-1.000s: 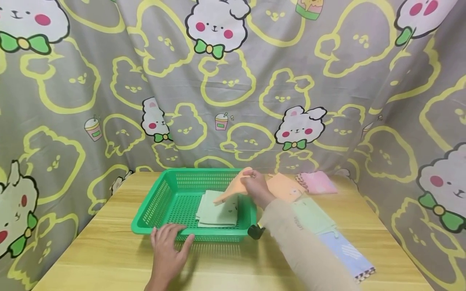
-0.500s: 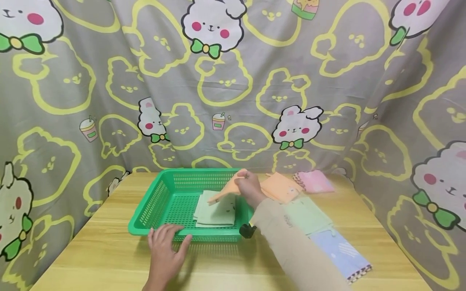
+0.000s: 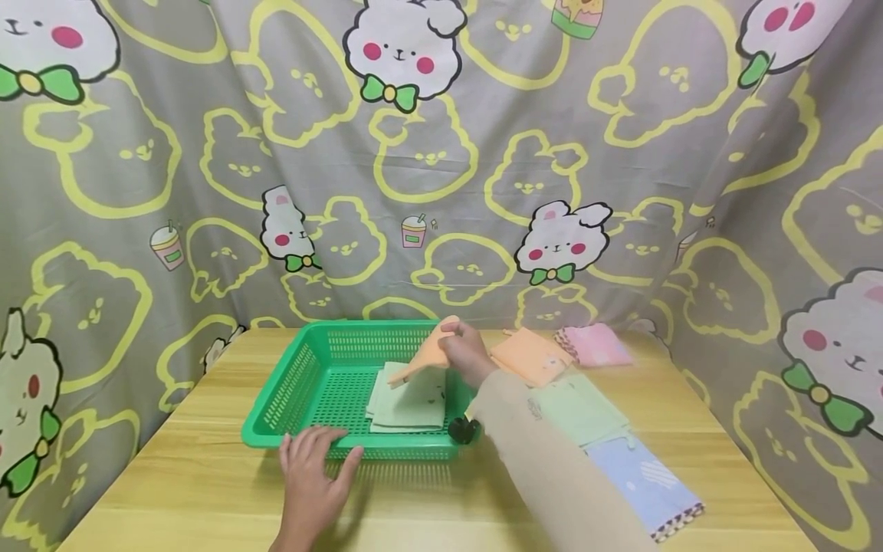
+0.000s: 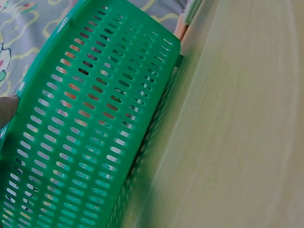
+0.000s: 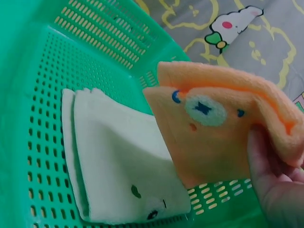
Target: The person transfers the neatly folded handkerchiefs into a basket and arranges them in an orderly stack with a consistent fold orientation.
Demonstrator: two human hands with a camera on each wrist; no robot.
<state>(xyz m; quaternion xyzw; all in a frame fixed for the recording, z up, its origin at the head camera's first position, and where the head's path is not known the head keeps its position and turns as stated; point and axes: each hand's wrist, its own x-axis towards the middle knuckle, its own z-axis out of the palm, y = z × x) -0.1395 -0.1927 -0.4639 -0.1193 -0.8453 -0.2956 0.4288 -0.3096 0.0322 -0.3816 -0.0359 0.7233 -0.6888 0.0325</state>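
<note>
My right hand [image 3: 465, 353] pinches a folded orange towel [image 5: 209, 128] by one edge, thumb on its near face. An embroidered animal face shows on this towel in the right wrist view. It hangs tilted over the right part of a green plastic basket [image 3: 290, 383]. Below it, folded pale green towels [image 5: 118, 156] lie in a pile on the basket floor, their edges slightly offset. My left hand [image 3: 313, 475] rests its fingers on the basket's front rim, with the thumb spread apart. Only a fingertip at the rim shows in the left wrist view.
To the right of the basket, folded towels lie in a slanting row on the wooden table [image 3: 200, 475]: pink [image 3: 600, 345], orange [image 3: 531, 356], pale green [image 3: 579, 410] and blue [image 3: 645, 487]. A grey patterned curtain [image 3: 455, 192] hangs behind the table and at both sides.
My right hand has shifted slightly left with the orange towel, farther over the basket. The head view has turned a little. The left hand stays on the rim.
</note>
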